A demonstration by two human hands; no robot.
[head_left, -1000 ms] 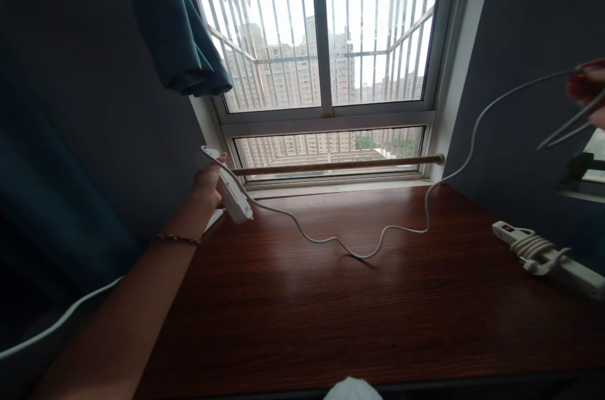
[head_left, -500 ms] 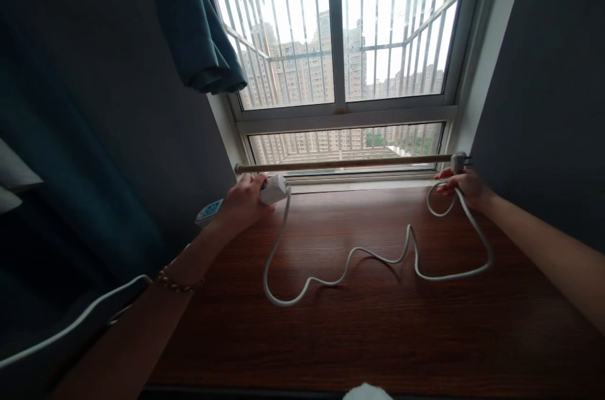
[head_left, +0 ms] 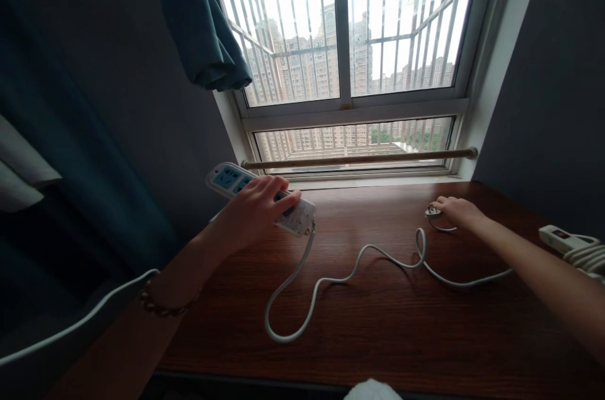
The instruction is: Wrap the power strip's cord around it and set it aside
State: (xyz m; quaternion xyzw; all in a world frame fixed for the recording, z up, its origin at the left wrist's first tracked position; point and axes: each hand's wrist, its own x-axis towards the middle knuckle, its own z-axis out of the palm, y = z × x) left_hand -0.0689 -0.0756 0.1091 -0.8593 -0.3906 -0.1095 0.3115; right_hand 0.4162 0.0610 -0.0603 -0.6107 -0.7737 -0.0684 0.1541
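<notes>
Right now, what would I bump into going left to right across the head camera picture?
Teal curtain at the left → white power strip in the left fingers → small plug in the right fingers → second power strip with its wrapped cord.

daylight from a barred window (head_left: pixel 345 60) falls across dark walls (head_left: pixel 118 104).

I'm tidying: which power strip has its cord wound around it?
The power strip at the right edge, with the red switch; the blue-socketed strip in the left hand has its cord loose.
</notes>
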